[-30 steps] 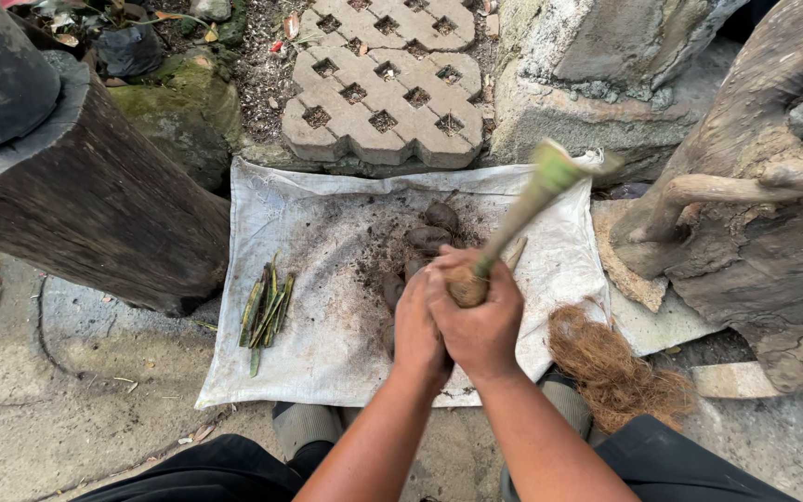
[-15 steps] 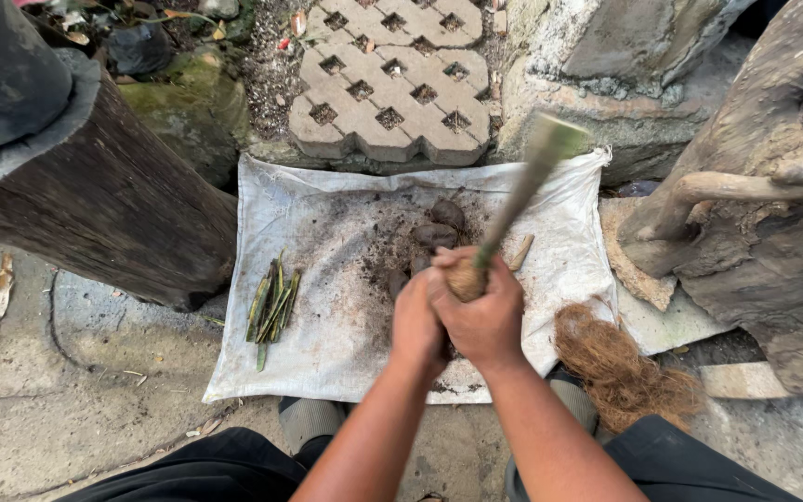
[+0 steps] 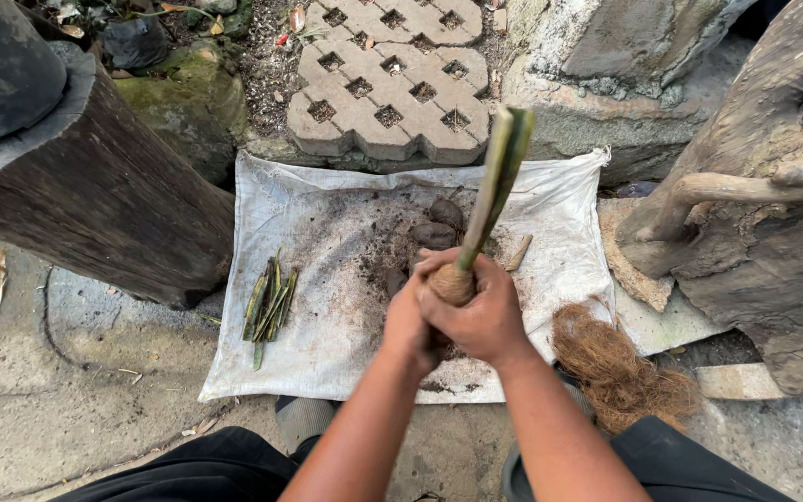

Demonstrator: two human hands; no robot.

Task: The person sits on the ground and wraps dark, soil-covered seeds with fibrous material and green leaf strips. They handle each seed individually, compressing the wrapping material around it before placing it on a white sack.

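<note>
A green stalk (image 3: 494, 186) with a brown, fibre-wrapped base was gripped tightly by the left hand (image 3: 408, 321) and right hand (image 3: 485, 311) above the sack (image 3: 327, 232).

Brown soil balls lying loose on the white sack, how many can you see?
2: soil balls touching, just beyond the hands, left of the green stalk. Others may be hidden under the hands.

- White woven sack cloth (image 3: 327, 363): spread on the ground before you.
- Bundle of green leaf strips (image 3: 269, 305): on its left part.
- Brown coconut-fibre clump (image 3: 617, 367): off its right edge.
- Perforated concrete paving block (image 3: 388, 79): behind the cloth.
- Dark log (image 3: 95, 200): to your left.
</note>
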